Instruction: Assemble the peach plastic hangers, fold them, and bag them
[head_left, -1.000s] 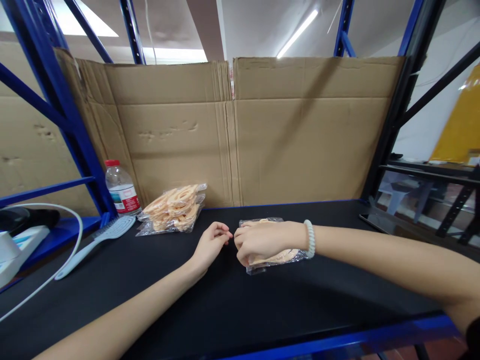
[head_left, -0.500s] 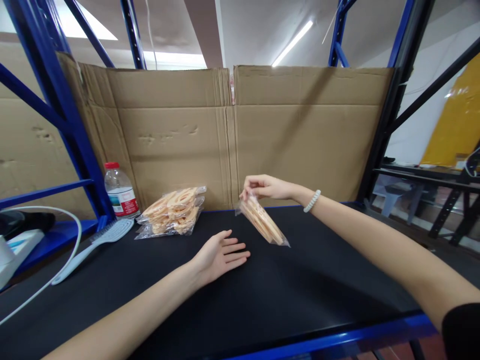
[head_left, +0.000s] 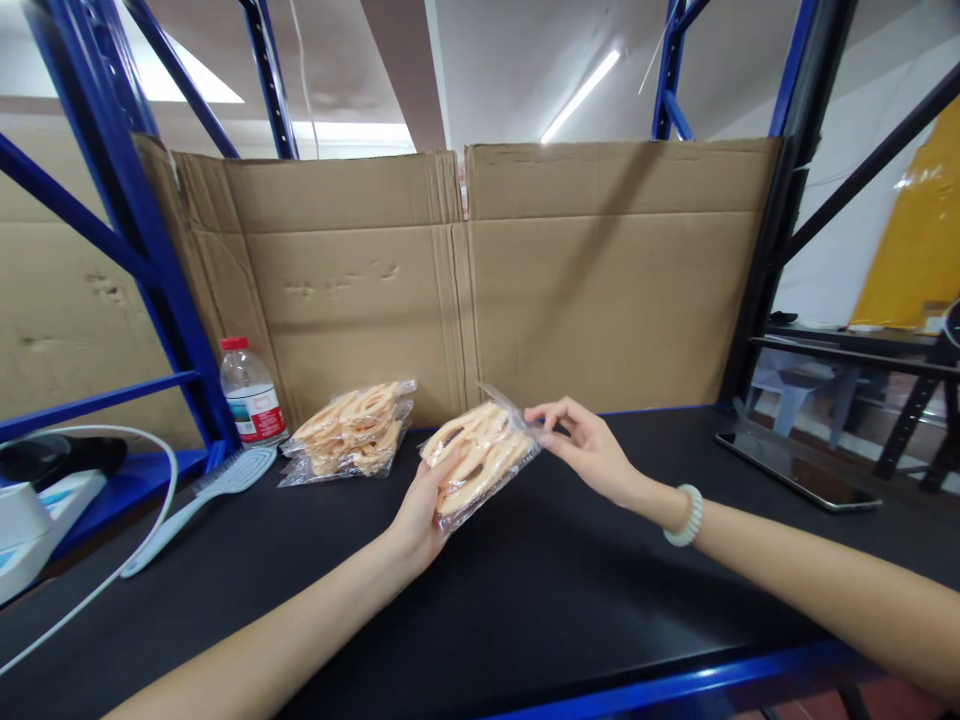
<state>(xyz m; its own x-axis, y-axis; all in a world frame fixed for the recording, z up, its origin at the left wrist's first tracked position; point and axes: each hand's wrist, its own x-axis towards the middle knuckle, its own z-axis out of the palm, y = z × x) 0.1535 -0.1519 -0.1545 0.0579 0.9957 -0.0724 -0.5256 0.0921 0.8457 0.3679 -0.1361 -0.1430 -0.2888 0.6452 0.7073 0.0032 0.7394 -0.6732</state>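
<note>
A clear plastic bag (head_left: 480,455) of flat beige pieces with oval cut-outs is held up, tilted, above the black tabletop. My left hand (head_left: 426,508) grips its lower left side, thumb across the front and the other fingers hidden behind. At the bag's upper right edge, the thumb and index finger of my right hand (head_left: 581,445) pinch the loose plastic. A pale beaded bracelet (head_left: 684,516) circles my right wrist. Left of the held bag, a pile of similar bags (head_left: 352,435) lies on the table near the cardboard.
A bottle with a red cap (head_left: 253,395) and a pale blue hairbrush (head_left: 217,490) are at the left, near a white cable (head_left: 169,500) and a power strip (head_left: 52,525). A phone (head_left: 799,468) lies at the right. Cardboard panels (head_left: 600,290) stand along the back.
The bag has swung round to show its broad face, and my left hand has closed on it. My right hand has shifted right to the bag's edge. The phone has come into sight.
</note>
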